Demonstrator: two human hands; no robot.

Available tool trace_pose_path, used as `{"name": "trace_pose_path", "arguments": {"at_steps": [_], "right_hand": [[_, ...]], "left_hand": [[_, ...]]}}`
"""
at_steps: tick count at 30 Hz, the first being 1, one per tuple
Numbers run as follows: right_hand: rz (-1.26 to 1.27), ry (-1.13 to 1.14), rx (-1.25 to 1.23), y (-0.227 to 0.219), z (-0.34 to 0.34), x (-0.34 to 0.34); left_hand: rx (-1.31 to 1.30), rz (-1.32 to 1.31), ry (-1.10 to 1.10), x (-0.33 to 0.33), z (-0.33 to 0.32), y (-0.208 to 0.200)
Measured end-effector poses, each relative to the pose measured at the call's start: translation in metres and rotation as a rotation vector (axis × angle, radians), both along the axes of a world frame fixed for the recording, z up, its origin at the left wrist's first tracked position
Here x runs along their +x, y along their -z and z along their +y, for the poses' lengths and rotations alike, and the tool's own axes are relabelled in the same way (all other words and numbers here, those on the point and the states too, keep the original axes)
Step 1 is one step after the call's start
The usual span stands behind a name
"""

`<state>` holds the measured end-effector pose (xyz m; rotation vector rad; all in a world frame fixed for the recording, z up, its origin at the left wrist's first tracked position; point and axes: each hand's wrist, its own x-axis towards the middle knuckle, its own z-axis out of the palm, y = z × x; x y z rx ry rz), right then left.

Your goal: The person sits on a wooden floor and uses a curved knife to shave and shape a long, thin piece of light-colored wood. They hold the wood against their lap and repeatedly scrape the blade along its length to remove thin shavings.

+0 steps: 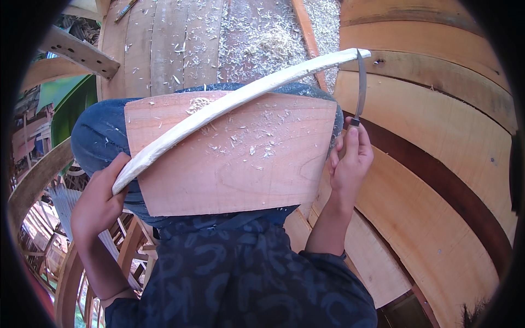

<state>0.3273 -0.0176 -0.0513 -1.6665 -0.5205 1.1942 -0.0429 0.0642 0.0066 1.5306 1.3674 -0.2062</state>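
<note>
My left hand [101, 199] is closed round the near end of a long, pale, peeled wooden stick [219, 112]. The stick slants up and to the right across a wooden board [240, 175] on my lap. In my right hand [350, 156] is a knife, its fingers wrapped round the handle. The knife's narrow, slightly curved blade [361, 87] points away from me, and its tip meets or overlaps the stick's far end. Thin wood shavings [251, 150] lie on the board, with a small heap beside the stick.
Plank flooring [164, 49] ahead is strewn with a pile of shavings [273, 44]. Wooden plank walling [426, 158] rises close on my right. To the left are a wooden post with holes [79, 52] and an open railing [68, 279]. A narrow wooden strip [309, 33] lies beyond my knees.
</note>
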Motion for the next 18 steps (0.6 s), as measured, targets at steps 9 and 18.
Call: {"name": "trace_pose_path", "arguments": {"at_steps": [9,18], "right_hand": [[-0.081,-0.259,-0.072,-0.012,-0.006,-0.036],[-0.137,-0.196,-0.097,-0.009,-0.005,-0.041]], "left_hand": [[0.022,0.028,0.035,0.004,0.003,-0.002],[-0.017,0.017,0.037,0.001,0.004,0.001]]}}
